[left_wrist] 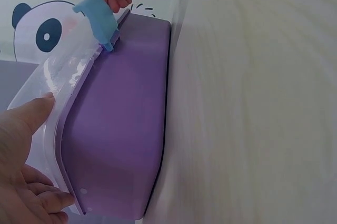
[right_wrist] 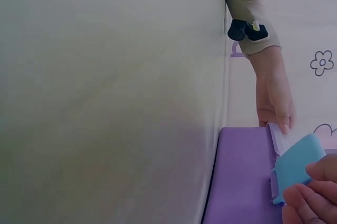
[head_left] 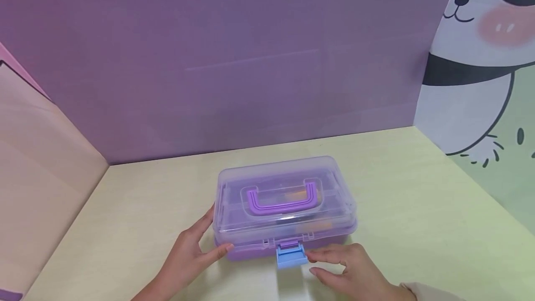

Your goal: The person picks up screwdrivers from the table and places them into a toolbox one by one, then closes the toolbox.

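A storage box (head_left: 284, 226) with a purple base and a clear lid stands on the table, lid down. Its purple handle (head_left: 284, 208) lies flat on top. At the front, the blue latch (head_left: 291, 257) sticks outward. My left hand (head_left: 190, 254) grips the box's left front corner. In the left wrist view its thumb rests on the lid (left_wrist: 68, 77), with the fingers curled at the rim. My right hand (head_left: 351, 266) has its fingertips at the latch's right edge, thumb a little apart in the head view. Orange and dark contents show faintly through the lid.
A purple panel (head_left: 251, 59) closes off the back of the pale table (head_left: 146, 189). A beige panel (head_left: 46, 175) stands at the left, and a panel with a panda print (head_left: 468, 101) at the right.
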`<state>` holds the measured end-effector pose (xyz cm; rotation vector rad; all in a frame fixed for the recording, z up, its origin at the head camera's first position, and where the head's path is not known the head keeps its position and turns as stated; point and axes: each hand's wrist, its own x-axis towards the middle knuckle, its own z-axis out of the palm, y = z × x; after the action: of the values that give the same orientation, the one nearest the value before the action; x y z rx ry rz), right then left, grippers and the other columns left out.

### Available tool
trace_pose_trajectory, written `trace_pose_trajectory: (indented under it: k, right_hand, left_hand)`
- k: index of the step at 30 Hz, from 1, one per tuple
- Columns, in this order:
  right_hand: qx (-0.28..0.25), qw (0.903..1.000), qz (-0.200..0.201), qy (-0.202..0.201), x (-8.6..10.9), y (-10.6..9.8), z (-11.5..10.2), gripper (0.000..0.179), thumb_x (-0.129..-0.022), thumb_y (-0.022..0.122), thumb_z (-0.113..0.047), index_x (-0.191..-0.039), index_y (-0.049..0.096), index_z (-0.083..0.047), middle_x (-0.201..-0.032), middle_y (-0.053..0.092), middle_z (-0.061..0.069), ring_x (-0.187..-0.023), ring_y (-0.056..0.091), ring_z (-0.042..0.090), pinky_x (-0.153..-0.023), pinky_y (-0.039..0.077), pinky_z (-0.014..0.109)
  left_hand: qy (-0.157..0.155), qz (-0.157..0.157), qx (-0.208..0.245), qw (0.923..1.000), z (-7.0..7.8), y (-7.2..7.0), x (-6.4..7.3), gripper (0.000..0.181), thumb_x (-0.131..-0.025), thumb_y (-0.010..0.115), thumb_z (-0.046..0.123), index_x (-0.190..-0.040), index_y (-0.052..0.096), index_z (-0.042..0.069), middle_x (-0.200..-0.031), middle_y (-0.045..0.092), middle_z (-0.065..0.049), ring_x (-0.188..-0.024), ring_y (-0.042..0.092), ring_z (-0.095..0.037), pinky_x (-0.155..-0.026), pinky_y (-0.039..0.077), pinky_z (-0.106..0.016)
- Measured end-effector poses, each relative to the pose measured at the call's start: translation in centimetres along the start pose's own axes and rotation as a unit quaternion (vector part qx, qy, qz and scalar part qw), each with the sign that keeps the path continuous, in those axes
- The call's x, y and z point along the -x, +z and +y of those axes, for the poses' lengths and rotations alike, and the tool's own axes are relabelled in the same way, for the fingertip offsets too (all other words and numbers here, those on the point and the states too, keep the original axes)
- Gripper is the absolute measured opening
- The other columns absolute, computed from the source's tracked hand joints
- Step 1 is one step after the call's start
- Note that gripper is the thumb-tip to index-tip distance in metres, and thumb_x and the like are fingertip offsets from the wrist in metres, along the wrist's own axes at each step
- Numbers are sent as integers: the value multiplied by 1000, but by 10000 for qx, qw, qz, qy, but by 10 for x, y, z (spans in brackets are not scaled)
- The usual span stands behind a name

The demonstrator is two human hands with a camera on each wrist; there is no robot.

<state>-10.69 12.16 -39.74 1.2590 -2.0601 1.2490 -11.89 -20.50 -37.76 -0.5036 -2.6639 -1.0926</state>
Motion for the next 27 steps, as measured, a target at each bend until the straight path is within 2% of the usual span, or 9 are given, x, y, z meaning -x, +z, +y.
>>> trace_pose_trajectory:
  k: [5,10,14,18,23,25,27]
  right_hand:
    - [-42,9998,73,-156,-5,1,2,19,-81,74,-10,-93,73,5,-84,73,11,-79,70,15,-72,52,14]
    - [258,9988,-32,-418,-12,-2,2,21,-87,67,-16,-90,74,3,-82,73,8,-75,69,13,-69,52,14]
    - [591,9964,-135,-597,-18,-6,1,25,-91,61,-21,-88,75,0,-81,73,5,-74,68,11,-70,52,14]
    - [634,9955,-167,-677,-24,-9,2,27,-93,58,-23,-85,74,-3,-80,72,4,-76,68,15,-74,53,16]
    - [276,9985,-229,-423,-28,-10,3,13,-88,66,-13,-87,74,-3,-81,73,6,-81,69,19,-79,52,15]
    - [148,9993,-238,-236,-28,-10,3,6,-83,71,-7,-87,73,-3,-81,72,5,-80,68,17,-77,51,14]
    - [49,9997,-232,-43,-29,-9,2,8,-78,73,-1,-86,72,-4,-79,71,3,-77,66,13,-73,51,12]
  left_hand:
    - [44,-11,59,10000,-1,0,-1,87,-76,79,31,-148,31,26,-141,48,-6,-126,45,-24,-98,43,-48]
    - [23,-45,104,9999,-2,0,-1,87,-76,79,31,-149,30,25,-141,47,-7,-127,44,-26,-98,43,-49]
    - [26,-42,132,9999,-2,0,0,88,-76,79,31,-149,30,24,-141,47,-8,-127,44,-27,-98,42,-50]
    - [66,-45,182,9998,-2,1,0,88,-76,79,29,-149,29,24,-141,47,-8,-127,44,-27,-98,42,-50]
    - [83,-21,191,9998,0,0,0,88,-76,79,29,-149,29,24,-142,46,-8,-127,44,-27,-99,41,-50]
    - [82,2,187,9998,1,-1,0,87,-77,78,29,-149,29,24,-142,45,-8,-127,44,-28,-99,41,-51]
    - [97,23,177,9998,2,-2,0,86,-77,78,29,-149,30,24,-142,45,-8,-127,45,-29,-98,41,-52]
